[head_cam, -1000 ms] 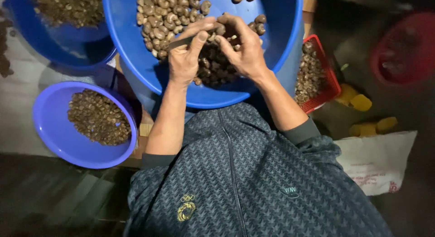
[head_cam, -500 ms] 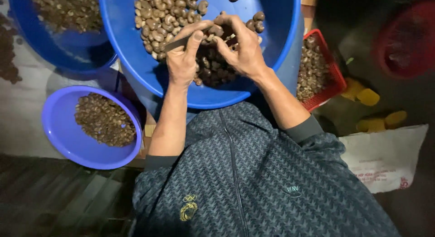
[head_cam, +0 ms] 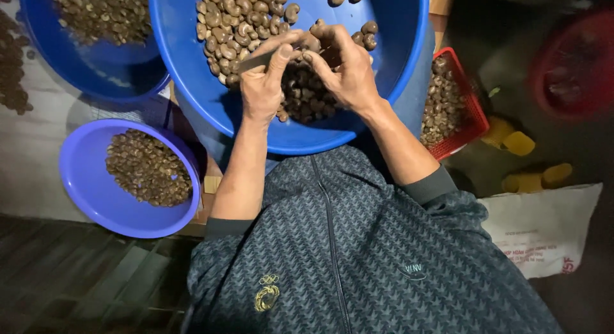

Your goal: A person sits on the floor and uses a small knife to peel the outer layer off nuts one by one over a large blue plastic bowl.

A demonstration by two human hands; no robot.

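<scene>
A large blue basin (head_cam: 192, 72) holds a heap of brown cashew nuts (head_cam: 236, 17) in their shells. Both my hands work over its middle. My left hand (head_cam: 262, 81) grips a small dark blade (head_cam: 252, 59), thumb pressed along it. My right hand (head_cam: 348, 72) pinches a single nut (head_cam: 306, 47) against the blade tip; the nut is mostly hidden by my fingers. Darker shell pieces (head_cam: 307, 97) lie in the basin under my hands.
A purple bowl (head_cam: 83, 180) of dark shell pieces sits at the lower left. Another blue basin (head_cam: 96, 59) with nuts is at the upper left. A red basket (head_cam: 473, 116) of nuts stands to the right, a red tub (head_cam: 569, 65) beyond it, and a white sack (head_cam: 543, 225) lower right.
My hands stay together over the basin with only small finger shifts on the nut. The view has drifted slightly.
</scene>
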